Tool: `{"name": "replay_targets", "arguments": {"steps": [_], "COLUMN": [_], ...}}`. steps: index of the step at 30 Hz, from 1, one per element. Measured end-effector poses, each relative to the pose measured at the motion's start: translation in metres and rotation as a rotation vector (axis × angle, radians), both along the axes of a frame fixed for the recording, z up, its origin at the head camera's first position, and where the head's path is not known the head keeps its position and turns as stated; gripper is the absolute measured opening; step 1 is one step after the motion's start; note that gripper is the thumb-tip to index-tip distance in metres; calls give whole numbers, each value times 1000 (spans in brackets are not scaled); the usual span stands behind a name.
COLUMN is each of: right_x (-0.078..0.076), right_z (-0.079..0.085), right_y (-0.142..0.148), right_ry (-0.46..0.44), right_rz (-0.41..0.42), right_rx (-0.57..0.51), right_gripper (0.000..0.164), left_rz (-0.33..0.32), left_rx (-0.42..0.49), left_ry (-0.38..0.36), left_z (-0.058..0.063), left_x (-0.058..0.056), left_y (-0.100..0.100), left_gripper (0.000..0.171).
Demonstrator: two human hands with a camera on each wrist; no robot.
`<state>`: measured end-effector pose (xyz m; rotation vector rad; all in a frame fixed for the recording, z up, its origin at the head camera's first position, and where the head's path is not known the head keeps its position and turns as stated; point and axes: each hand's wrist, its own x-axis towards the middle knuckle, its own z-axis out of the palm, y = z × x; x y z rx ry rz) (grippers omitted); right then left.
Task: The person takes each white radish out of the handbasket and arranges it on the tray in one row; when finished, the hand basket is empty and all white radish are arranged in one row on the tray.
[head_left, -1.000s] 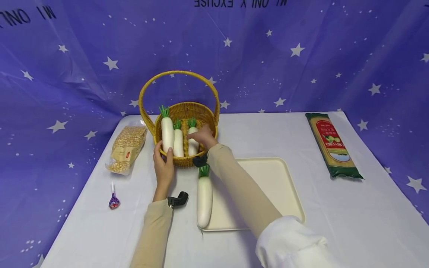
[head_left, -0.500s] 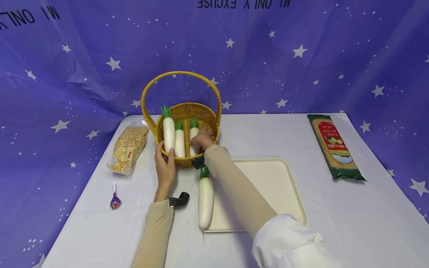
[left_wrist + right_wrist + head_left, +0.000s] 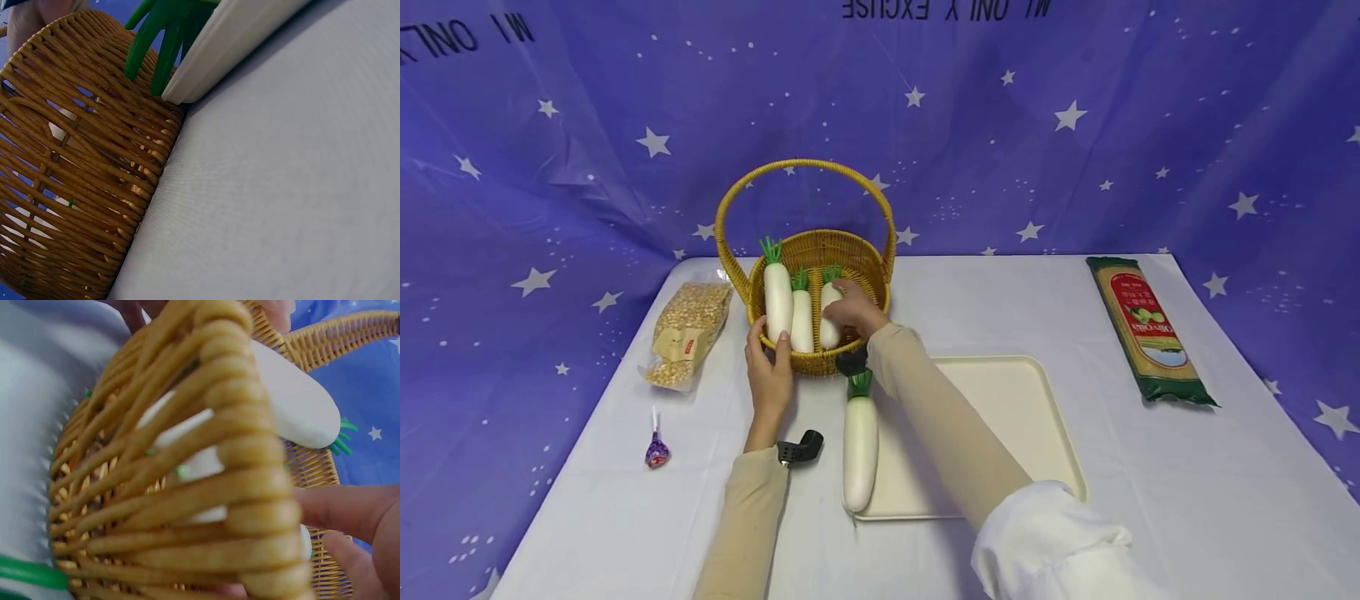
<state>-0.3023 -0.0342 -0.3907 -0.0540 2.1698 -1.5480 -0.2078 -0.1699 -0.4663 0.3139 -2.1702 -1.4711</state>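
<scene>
In the head view, a yellow-brown wicker basket (image 3: 814, 362) holds three white radishes with green tops. My left hand (image 3: 769, 379) grips the basket's front left rim, close to the leftmost radish (image 3: 778, 302). Beside that one lies the middle radish (image 3: 802, 323). Reaching over the basket's right side, my right hand (image 3: 854, 308) holds the rightmost radish (image 3: 831, 321) between thumb and fingers. In the right wrist view the basket's weave (image 3: 206, 462) hides most of this hold. A larger radish (image 3: 860, 454) lies along the left edge of a cream tray (image 3: 970, 508).
Left of the basket lies a clear bag of corn kernels (image 3: 688, 333), with a purple-wrapped lollipop (image 3: 657, 450) nearer the front. A green and red pasta packet (image 3: 1150, 329) is at the far right. The basket's tall handle (image 3: 805, 162) arches above it.
My right hand has gone down into the basket and taken hold of the rightmost radish, which has shifted slightly up and left. My left hand has stayed on the rim.
</scene>
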Motion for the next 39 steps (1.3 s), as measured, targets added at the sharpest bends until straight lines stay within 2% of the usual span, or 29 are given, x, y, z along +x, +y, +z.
{"name": "replay_targets", "arguments": {"steps": [7,11,17,23,26,34,39], "right_x": [-3,-5,-2,3,8,31,57], "right_z": [-1,-3,-2,0,4,13,9], "right_y": [1,4,10,18,27,75,111], "right_ry": [-33,-43,-1,12,16,118,167], "right_rz": [52,82,90,113,131,197,207], "right_rx": [-126,-239,-425,-601,-656,-586,-478], "right_gripper": [49,49,47,46,46,47,48], "left_rz": [-4,-1,3,0,1,-13,-13], "left_rx": [-4,-10,-14,-10,-7,6,6], "left_ry": [-1,-2,22,29,22,3,2], "left_z": [0,0,-1,1,1,1,-2], "left_x": [0,-1,-2,-3,-3,-1,-1], "left_y": [-2,-3,-4,-5,-4,0,0], "left_gripper": [48,48,47,48,48,49,48]}}
